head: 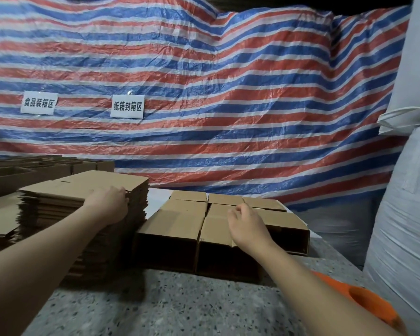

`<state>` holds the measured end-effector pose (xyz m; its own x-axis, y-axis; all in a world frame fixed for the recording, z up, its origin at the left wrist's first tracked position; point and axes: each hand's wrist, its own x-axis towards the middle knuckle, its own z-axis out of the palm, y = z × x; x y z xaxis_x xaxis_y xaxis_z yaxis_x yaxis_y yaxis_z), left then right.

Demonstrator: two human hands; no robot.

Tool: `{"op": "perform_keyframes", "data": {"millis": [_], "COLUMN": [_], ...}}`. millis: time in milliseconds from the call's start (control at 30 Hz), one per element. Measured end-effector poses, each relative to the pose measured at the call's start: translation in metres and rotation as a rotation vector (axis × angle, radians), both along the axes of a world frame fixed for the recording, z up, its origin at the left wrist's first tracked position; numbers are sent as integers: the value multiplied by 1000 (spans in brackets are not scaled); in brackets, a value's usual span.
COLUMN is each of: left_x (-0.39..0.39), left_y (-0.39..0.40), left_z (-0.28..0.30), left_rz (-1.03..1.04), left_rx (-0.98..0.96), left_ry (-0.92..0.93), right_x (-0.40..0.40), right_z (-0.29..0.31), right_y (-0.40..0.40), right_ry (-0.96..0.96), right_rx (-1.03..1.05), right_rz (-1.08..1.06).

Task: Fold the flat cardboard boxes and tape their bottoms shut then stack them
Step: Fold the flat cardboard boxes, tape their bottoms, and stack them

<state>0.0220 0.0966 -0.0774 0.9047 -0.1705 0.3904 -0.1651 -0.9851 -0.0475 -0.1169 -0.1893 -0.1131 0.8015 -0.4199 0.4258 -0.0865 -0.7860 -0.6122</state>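
Note:
A tall stack of flat cardboard boxes (83,187) stands at the left on the speckled table (180,304). My left hand (109,202) rests on the stack's right front corner, fingers curled over the edge of the top sheets. To the right of the stack lie several folded boxes (177,221) on their sides, their dark open ends facing me. My right hand (246,224) hovers over the middle folded box, fingers loosely apart, holding nothing.
An orange tape dispenser (364,301) lies at the table's right edge, partly hidden by my right forearm. More open boxes (34,168) sit behind the flat stack. A striped tarp (204,93) with two paper signs hangs behind; big white sacks (405,214) stand at right.

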Motion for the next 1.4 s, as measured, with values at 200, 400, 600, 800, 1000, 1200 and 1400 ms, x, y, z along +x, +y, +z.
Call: {"op": "perform_keyframes", "data": {"millis": [200, 400, 600, 800, 1000, 1200, 1400], "left_x": [-11, -39, -89, -127, -141, -131, -128], "left_y": [-4, 2, -18, -53, -68, -92, -96], "left_z": [5, 15, 74, 107, 103, 91, 72], "left_rz": [-61, -269, -665, -866, -1109, -927, -773], "left_rx": [-133, -300, -392, -717, -1023, -1180, -1369], "left_ry": [63, -344, -737, -701, -159, -2, 316], "right_x": [-1, -4, -12, -31, -60, -72, -82], "right_z": [-2, 2, 34, 95, 126, 117, 87], "right_y": [1, -3, -6, -34, -62, -58, -53], "right_ry": [17, 21, -208, -540, -623, -660, -548], "right_rx": [-14, 24, 117, 446, 595, 777, 816], "right_rz": [8, -17, 1, 49, 135, -46, -110]}}
